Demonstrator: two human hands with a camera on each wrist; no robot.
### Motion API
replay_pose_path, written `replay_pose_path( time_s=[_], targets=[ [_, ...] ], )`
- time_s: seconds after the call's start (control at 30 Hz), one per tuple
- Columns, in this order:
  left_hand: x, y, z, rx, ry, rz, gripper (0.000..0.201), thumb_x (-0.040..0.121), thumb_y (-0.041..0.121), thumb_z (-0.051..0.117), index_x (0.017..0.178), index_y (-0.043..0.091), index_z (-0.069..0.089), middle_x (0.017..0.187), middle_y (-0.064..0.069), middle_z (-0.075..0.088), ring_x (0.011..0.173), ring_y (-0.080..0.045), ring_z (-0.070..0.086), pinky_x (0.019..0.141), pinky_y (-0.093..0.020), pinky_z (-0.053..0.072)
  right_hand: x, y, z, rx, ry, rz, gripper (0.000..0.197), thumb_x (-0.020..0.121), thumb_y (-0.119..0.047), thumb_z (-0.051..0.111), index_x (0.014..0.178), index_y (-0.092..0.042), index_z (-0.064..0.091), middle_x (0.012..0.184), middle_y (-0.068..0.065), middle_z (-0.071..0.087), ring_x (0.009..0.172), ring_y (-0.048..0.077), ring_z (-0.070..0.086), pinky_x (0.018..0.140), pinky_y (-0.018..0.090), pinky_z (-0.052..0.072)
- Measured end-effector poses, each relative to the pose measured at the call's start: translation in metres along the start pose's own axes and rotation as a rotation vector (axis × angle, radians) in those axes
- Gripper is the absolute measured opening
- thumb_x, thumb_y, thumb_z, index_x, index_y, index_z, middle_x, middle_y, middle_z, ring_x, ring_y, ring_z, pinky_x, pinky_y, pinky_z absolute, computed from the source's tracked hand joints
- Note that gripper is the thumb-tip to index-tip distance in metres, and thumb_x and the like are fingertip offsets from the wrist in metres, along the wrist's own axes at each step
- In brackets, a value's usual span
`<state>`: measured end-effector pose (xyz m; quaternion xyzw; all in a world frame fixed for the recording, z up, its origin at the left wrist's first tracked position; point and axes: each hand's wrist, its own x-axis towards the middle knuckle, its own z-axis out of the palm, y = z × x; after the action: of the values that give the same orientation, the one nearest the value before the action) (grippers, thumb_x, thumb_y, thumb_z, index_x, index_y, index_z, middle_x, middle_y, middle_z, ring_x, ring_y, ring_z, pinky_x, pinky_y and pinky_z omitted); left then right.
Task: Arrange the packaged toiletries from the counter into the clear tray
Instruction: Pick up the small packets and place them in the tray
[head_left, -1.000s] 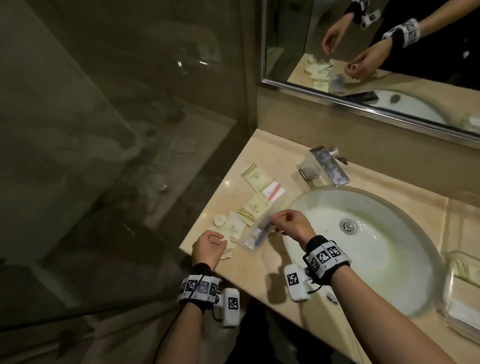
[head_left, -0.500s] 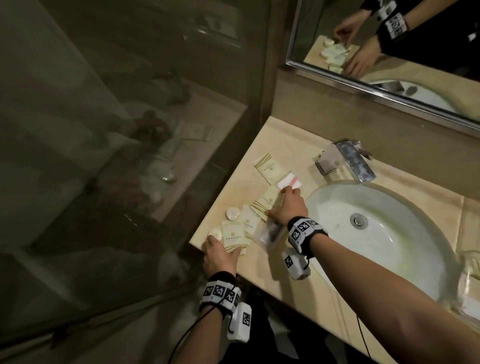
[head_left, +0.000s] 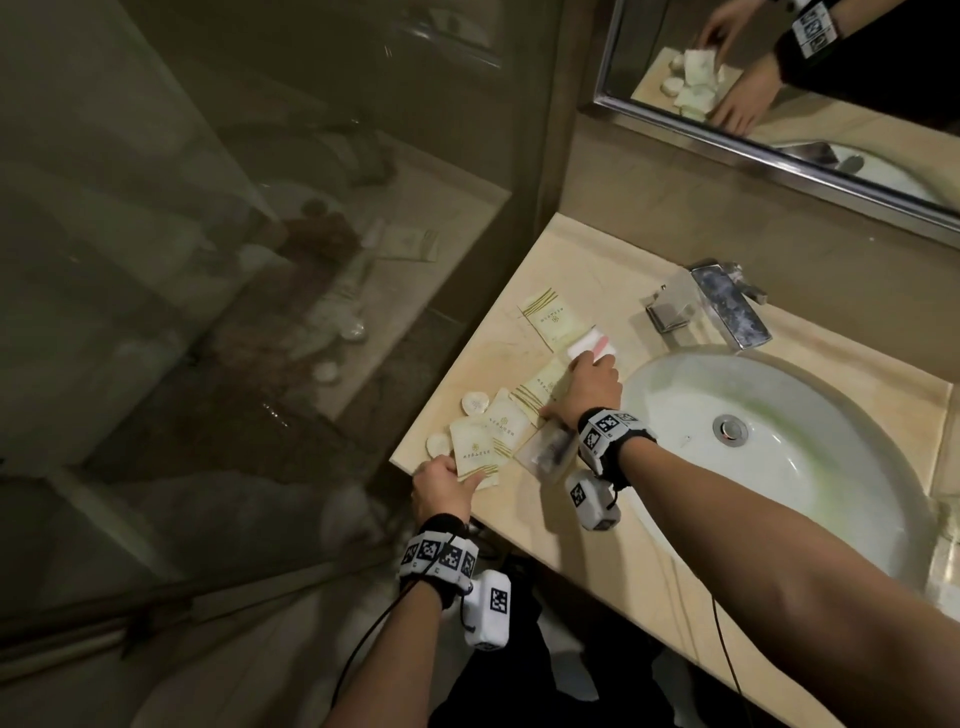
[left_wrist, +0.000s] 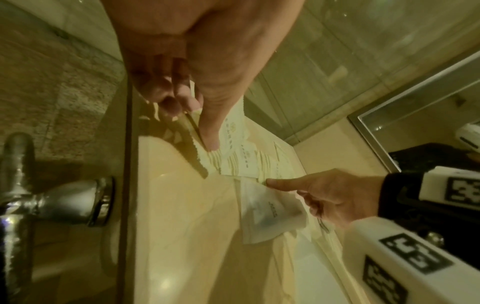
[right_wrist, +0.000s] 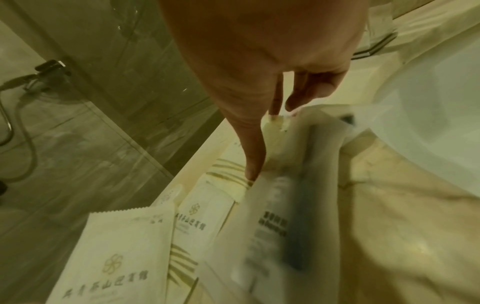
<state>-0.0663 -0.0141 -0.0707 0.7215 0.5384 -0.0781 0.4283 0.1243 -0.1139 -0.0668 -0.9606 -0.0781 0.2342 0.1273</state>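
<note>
Several cream packets lie on the beige counter (head_left: 597, 270) left of the sink. My left hand (head_left: 441, 480) pinches the nearest cream packet (head_left: 475, 457) at the counter's front edge, thumb on top (left_wrist: 207, 131). My right hand (head_left: 592, 387) reaches further back, and its fingertips (right_wrist: 275, 111) touch a white and pink packet (head_left: 597, 343). A clear packet (head_left: 545, 449) with a dark item inside is held under that hand's palm, blurred in the right wrist view (right_wrist: 280, 226). Only a glassy sliver at the far right edge (head_left: 948, 551) may be the tray.
Two round white soaps (head_left: 475, 402) (head_left: 439, 445) lie left of the packets, and another cream packet (head_left: 550, 322) lies further back. The white basin (head_left: 779, 467) and chrome faucet (head_left: 727, 306) are on the right. A glass shower wall (head_left: 260, 312) bounds the left side.
My right hand carried the clear packet from beside the basin forward to the white and pink packet. My left hand moved onto the nearest cream packet and took hold of it.
</note>
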Motion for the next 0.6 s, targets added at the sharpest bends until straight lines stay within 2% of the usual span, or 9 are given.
replay_pose_path(
  time_s=[0.1, 0.13, 0.23, 0.33, 0.43, 0.47, 0.53, 0.6],
  targets=[
    [0.000, -0.001, -0.002, -0.097, -0.001, -0.006, 0.034, 0.072, 0.020, 0.083, 0.094, 0.001, 0.067, 0.082, -0.008, 0.065, 0.077, -0.021, 0.059, 0.075, -0.028, 0.050, 0.001, -0.005, -0.003, 0.077, -0.019, -0.014, 0.081, 0.060, -0.029, 0.090, 0.124, -0.007, 0.045, 0.136, 0.016, 0.041, 0.115, 0.032, 0.052, 0.097, 0.042, 0.050],
    [0.000, -0.001, -0.003, -0.132, 0.002, -0.009, 0.035, 0.072, 0.020, 0.083, 0.097, 0.000, 0.067, 0.081, -0.006, 0.062, 0.077, -0.020, 0.057, 0.075, -0.027, 0.048, 0.001, -0.005, -0.004, 0.112, -0.033, -0.025, 0.074, 0.063, -0.027, 0.088, 0.122, -0.007, 0.047, 0.134, 0.015, 0.046, 0.111, 0.032, 0.056, 0.094, 0.041, 0.052],
    [-0.002, 0.003, -0.007, -0.204, -0.009, -0.007, 0.039, 0.070, 0.019, 0.084, 0.100, 0.000, 0.067, 0.083, -0.006, 0.062, 0.078, -0.019, 0.058, 0.076, -0.026, 0.047, 0.000, -0.001, -0.007, 0.212, -0.073, -0.068, 0.048, 0.075, -0.023, 0.081, 0.115, -0.013, 0.055, 0.110, 0.008, 0.065, 0.094, 0.026, 0.063, 0.081, 0.036, 0.055],
    [-0.003, 0.010, -0.009, -0.266, -0.025, 0.000, 0.041, 0.068, 0.020, 0.085, 0.099, -0.001, 0.068, 0.079, -0.004, 0.062, 0.074, -0.016, 0.058, 0.072, -0.026, 0.049, -0.003, 0.009, -0.019, 0.383, -0.122, -0.114, 0.037, 0.085, -0.020, 0.073, 0.119, -0.012, 0.061, 0.106, 0.000, 0.065, 0.088, 0.016, 0.059, 0.075, 0.024, 0.046],
    [-0.008, 0.027, -0.010, -0.315, -0.030, 0.043, 0.041, 0.066, 0.025, 0.087, 0.095, 0.002, 0.069, 0.078, -0.005, 0.065, 0.069, -0.018, 0.057, 0.073, -0.034, 0.054, -0.008, 0.027, -0.040, 0.553, -0.130, -0.147, 0.035, 0.085, -0.020, 0.073, 0.117, -0.008, 0.064, 0.103, 0.001, 0.066, 0.086, 0.014, 0.059, 0.065, 0.009, 0.043],
    [-0.010, 0.035, -0.009, -0.317, -0.036, 0.070, 0.039, 0.065, 0.027, 0.087, 0.092, 0.004, 0.070, 0.079, -0.007, 0.068, 0.069, -0.019, 0.059, 0.073, -0.036, 0.055, -0.011, 0.034, -0.048, 0.587, -0.112, -0.159, 0.036, 0.084, -0.022, 0.075, 0.115, -0.008, 0.065, 0.101, 0.001, 0.066, 0.085, 0.014, 0.059, 0.065, 0.011, 0.044],
    [-0.016, 0.054, -0.006, -0.311, -0.068, 0.127, 0.034, 0.066, 0.027, 0.086, 0.089, 0.006, 0.071, 0.084, -0.010, 0.073, 0.072, -0.023, 0.065, 0.073, -0.037, 0.056, -0.016, 0.053, -0.062, 0.673, -0.058, -0.166, 0.035, 0.080, -0.030, 0.078, 0.108, -0.010, 0.069, 0.098, 0.002, 0.070, 0.081, 0.014, 0.060, 0.071, 0.023, 0.046],
    [-0.023, 0.075, 0.003, -0.304, -0.119, 0.173, 0.033, 0.067, 0.025, 0.085, 0.091, 0.008, 0.071, 0.089, -0.009, 0.074, 0.082, -0.025, 0.070, 0.076, -0.038, 0.059, -0.021, 0.077, -0.076, 0.785, -0.009, -0.150, 0.031, 0.078, -0.033, 0.079, 0.100, -0.013, 0.071, 0.093, 0.002, 0.073, 0.071, 0.009, 0.059, 0.068, 0.025, 0.045]
  ],
)
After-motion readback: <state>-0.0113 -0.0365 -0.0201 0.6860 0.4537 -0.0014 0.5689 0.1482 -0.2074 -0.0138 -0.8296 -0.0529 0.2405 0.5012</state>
